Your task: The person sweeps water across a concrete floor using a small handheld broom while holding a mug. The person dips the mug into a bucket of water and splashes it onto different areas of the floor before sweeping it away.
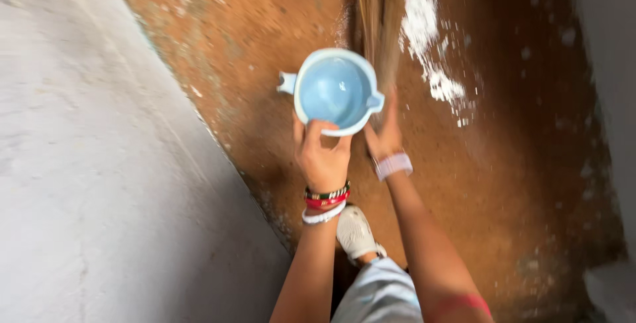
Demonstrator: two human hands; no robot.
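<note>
My left hand [322, 154] grips the near rim of a light blue plastic mug [336, 90], held level over the floor; its inside shows pale blue and I cannot tell whether it holds water. Bangles sit on that wrist. Just right of it, my right hand [384, 139] is closed around the bundle of a stick broom [377, 15], whose thin brown bristles reach up and away, blurred by motion. A white band wraps that wrist.
A wet reddish-brown floor [278, 51] runs between a grey plastered wall [86, 164] on the left and another grey wall [609, 64] on the right. White foam or powder [430, 45] lies on the floor beside the broom. My white shoe [356, 231] stands below the hands.
</note>
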